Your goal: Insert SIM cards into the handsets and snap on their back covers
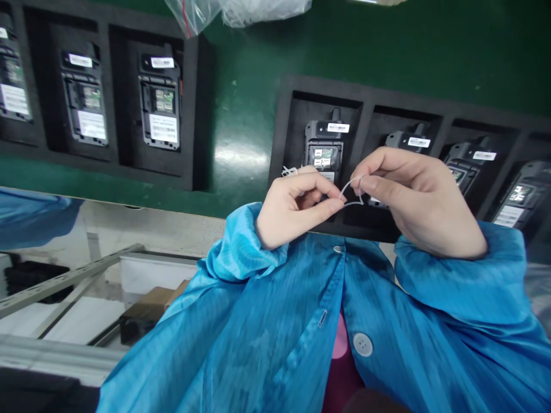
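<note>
My left hand (301,198) and my right hand (413,195) are close together over the near edge of a black foam tray (365,94). Both pinch a thin, pale, flexible loop (360,192) stretched between their fingertips. More thin white strands (289,171) stick out behind my left hand, whose other fingers are curled. Below my left hand lies a black handheld device (325,137) with its back open, showing a circuit board and white labels. A second such device (408,140) is partly covered by my right hand.
More open devices lie in the tray's compartments to the right, such as one device (469,160). Another foam tray (198,115) with several devices (160,103) stands left on the green table (245,74). Clear plastic bags (262,8) lie at the back.
</note>
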The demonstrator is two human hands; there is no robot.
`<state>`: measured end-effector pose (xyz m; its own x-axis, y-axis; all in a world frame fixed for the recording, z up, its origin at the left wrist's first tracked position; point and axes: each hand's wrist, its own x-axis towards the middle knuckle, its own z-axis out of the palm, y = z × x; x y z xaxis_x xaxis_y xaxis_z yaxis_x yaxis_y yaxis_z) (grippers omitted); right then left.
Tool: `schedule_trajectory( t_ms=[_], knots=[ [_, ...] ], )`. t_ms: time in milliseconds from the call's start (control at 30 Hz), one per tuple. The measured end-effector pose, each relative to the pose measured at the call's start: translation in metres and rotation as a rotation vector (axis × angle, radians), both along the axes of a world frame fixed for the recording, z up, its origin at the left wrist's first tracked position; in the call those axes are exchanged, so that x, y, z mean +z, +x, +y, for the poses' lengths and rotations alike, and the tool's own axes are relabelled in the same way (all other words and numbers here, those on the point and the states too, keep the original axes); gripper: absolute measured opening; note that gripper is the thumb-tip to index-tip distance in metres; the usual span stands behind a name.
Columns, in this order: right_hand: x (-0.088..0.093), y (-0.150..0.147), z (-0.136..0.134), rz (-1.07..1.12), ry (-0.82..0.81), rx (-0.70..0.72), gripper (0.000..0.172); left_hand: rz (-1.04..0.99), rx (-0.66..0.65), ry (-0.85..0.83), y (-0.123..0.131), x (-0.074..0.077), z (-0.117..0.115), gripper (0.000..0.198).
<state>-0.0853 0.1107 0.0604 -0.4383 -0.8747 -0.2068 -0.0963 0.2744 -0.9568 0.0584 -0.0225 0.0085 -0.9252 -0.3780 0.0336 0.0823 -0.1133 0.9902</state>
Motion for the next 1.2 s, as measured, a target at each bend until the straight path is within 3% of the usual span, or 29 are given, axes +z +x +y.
schedule_trajectory(
  t_ms=[167, 633, 767, 867, 933, 1033, 1200],
  knots=[
    [0.011, 0.002, -0.004, -0.038, 0.074, 0.005, 0.014, -0.054, 0.016, -0.016, 0.001, 0.005, -0.003, 0.017],
    [0.016, 0.001, -0.015, 0.433, 0.168, 0.173, 0.010, -0.086, 0.090, -0.167, 0.005, 0.006, -0.015, 0.011],
    [0.014, -0.005, -0.024, 0.565, 0.149, 0.210, 0.008, -0.065, 0.260, -0.320, 0.011, 0.002, -0.019, 0.015],
    [-0.003, -0.014, -0.036, 0.694, 0.199, 0.182, 0.005, -0.073, 0.423, -0.512, 0.014, -0.005, -0.024, 0.018],
    [-0.017, -0.019, -0.043, 0.796, 0.260, 0.162, 0.005, -0.073, 0.400, -0.669, 0.015, -0.012, -0.028, 0.017],
    [-0.030, -0.021, -0.048, 0.917, 0.306, 0.141, 0.004, -0.054, 0.248, -0.890, 0.016, -0.021, -0.031, 0.023],
    [-0.029, -0.018, -0.045, 1.099, 0.339, 0.194, 0.011, -0.039, 0.156, -1.181, 0.019, -0.031, -0.032, 0.040]
  ],
)
